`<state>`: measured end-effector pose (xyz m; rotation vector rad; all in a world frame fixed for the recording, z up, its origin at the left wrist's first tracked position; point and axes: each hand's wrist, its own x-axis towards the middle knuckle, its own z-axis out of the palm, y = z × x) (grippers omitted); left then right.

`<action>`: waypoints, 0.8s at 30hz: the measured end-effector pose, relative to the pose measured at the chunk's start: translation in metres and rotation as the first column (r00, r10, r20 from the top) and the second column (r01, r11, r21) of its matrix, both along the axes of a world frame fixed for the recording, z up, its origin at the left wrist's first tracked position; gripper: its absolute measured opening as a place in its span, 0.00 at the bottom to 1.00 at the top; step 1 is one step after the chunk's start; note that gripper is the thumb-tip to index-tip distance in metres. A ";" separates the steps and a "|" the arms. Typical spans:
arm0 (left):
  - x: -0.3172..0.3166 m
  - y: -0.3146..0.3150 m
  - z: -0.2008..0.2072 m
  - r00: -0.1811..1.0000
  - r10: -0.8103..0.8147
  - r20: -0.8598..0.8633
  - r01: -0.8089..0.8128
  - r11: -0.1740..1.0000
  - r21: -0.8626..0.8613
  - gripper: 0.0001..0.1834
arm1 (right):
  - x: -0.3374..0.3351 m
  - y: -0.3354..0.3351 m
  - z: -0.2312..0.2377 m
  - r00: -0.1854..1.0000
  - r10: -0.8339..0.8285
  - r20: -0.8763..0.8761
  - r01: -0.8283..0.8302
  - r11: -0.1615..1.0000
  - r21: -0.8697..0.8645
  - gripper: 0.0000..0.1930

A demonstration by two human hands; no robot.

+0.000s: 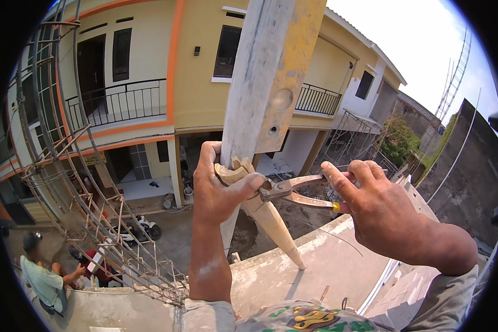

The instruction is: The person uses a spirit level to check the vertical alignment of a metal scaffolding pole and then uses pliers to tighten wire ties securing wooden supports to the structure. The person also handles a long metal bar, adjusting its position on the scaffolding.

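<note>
My left hand (220,185) wraps round the split upper end of a pale bamboo pole (274,227), holding it against the lower part of a long beam (257,83) with a grey face and a worn yellow face. The pole slants down to the concrete ledge. In my right hand (376,202) is a pair of rusty pincers (301,191), with a yellow band on one handle. Their jaws are at the bamboo beside my left thumb; what they bite, if anything, is too small to make out. A thin wire (337,235) curves below the pincers.
A concrete ledge (326,254) runs in front of me, with a drop beyond it. At left stands a tall rebar frame (88,182). Two people, one in a light green shirt (44,282), are lower left near a parked motorbike (144,228). Yellow houses (205,99) rise opposite.
</note>
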<state>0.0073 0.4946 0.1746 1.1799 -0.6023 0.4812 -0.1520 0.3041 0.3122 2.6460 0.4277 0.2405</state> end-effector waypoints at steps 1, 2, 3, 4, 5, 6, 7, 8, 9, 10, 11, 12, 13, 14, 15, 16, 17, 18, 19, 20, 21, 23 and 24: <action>-0.001 0.000 0.000 1.000 -0.010 0.004 0.010 1.000 -0.006 0.35 | -0.001 0.001 -0.002 1.000 0.012 0.022 -0.012 1.000 -0.003 0.33; 0.000 0.001 0.001 1.000 -0.020 0.007 0.020 1.000 -0.012 0.34 | 0.000 0.002 -0.004 0.998 0.033 0.050 -0.031 0.999 -0.024 0.33; -0.002 0.001 0.002 1.000 -0.024 -0.003 0.024 1.000 -0.013 0.34 | -0.003 0.004 -0.008 0.997 0.011 0.077 -0.006 0.998 -0.060 0.33; -0.002 0.001 0.002 1.000 -0.028 -0.008 0.028 1.000 -0.014 0.34 | -0.006 0.008 -0.013 0.993 0.000 0.116 0.013 0.993 -0.113 0.34; -0.004 -0.002 0.003 0.999 -0.030 -0.012 0.030 0.999 -0.017 0.34 | -0.012 0.009 -0.014 0.990 -0.048 0.134 0.074 0.978 -0.196 0.35; -0.004 -0.002 0.003 1.000 -0.017 -0.014 0.016 1.000 -0.011 0.33 | -0.017 0.011 -0.015 0.982 0.018 0.186 0.020 0.980 -0.200 0.35; -0.005 -0.002 0.004 1.000 -0.005 -0.017 0.005 1.000 -0.003 0.33 | -0.021 0.014 -0.018 0.976 0.041 0.213 0.009 0.973 -0.229 0.35; -0.005 -0.002 0.005 1.000 -0.008 -0.022 0.008 1.000 -0.007 0.33 | -0.025 0.018 -0.020 0.968 0.060 0.243 0.015 0.955 -0.296 0.35; -0.005 -0.001 0.005 1.000 0.010 -0.005 -0.010 1.000 0.002 0.33 | -0.026 0.023 -0.022 0.963 0.068 0.263 0.014 0.955 -0.297 0.33; -0.006 -0.003 0.006 1.000 0.013 0.009 -0.013 1.000 -0.002 0.32 | -0.030 0.025 -0.022 0.958 0.087 0.274 0.011 0.941 -0.339 0.32; -0.007 -0.004 0.006 1.000 -0.002 0.019 0.003 1.000 -0.021 0.32 | -0.034 0.027 -0.020 0.952 0.109 0.286 0.009 0.923 -0.384 0.31; -0.007 -0.004 0.006 0.999 0.016 0.035 -0.016 1.000 -0.012 0.32 | -0.035 0.031 -0.019 0.945 0.134 0.298 0.008 0.903 -0.430 0.30; -0.008 -0.004 0.006 0.999 0.018 0.041 -0.018 1.000 -0.013 0.31 | -0.039 0.035 -0.017 0.950 0.095 0.296 0.038 0.909 -0.415 0.29; -0.008 -0.004 0.005 0.999 0.023 0.046 -0.022 1.000 -0.017 0.31 | -0.041 0.040 -0.015 0.968 0.046 0.247 0.052 0.925 -0.377 0.29; -0.010 -0.005 0.005 0.999 0.012 0.040 -0.011 1.000 -0.025 0.31 | -0.043 0.043 -0.012 0.975 0.026 0.219 0.057 0.930 -0.363 0.29; -0.008 0.001 0.003 0.999 0.001 0.035 0.000 1.000 -0.032 0.30 | -0.040 0.054 -0.014 0.986 -0.032 0.165 0.093 0.923 -0.374 0.29; -0.008 0.002 0.003 1.000 -0.014 0.013 0.015 0.999 -0.042 0.30 | -0.041 0.057 -0.009 0.992 -0.032 0.126 0.083 0.902 -0.423 0.31; -0.007 0.002 0.003 0.999 -0.013 0.039 0.014 0.999 -0.039 0.30 | -0.041 0.060 -0.004 0.997 -0.035 0.073 0.059 0.933 -0.356 0.30; -0.007 0.002 0.002 0.999 -0.014 0.046 0.016 0.999 -0.041 0.30 | -0.039 0.063 0.003 0.997 -0.072 -0.012 0.065 0.948 -0.312 0.29; -0.006 0.002 0.002 0.998 -0.034 0.052 0.037 0.998 -0.052 0.30 | -0.037 0.065 0.009 0.979 -0.156 -0.130 0.110 0.946 -0.304 0.28; -0.006 0.003 0.001 0.999 -0.010 0.038 0.012 0.999 -0.040 0.29 | -0.035 0.066 0.015 0.967 -0.157 -0.199 0.113 0.969 -0.220 0.26; -0.005 0.001 0.001 1.000 -0.021 0.008 0.021 0.999 -0.040 0.29 | -0.029 0.065 0.026 0.884 -0.239 -0.401 0.205 0.971 -0.125 0.22; -0.005 0.000 0.001 1.000 0.002 0.010 -0.002 1.000 -0.020 0.29 | -0.026 0.063 0.030 0.848 -0.261 -0.461 0.262 0.963 -0.064 0.21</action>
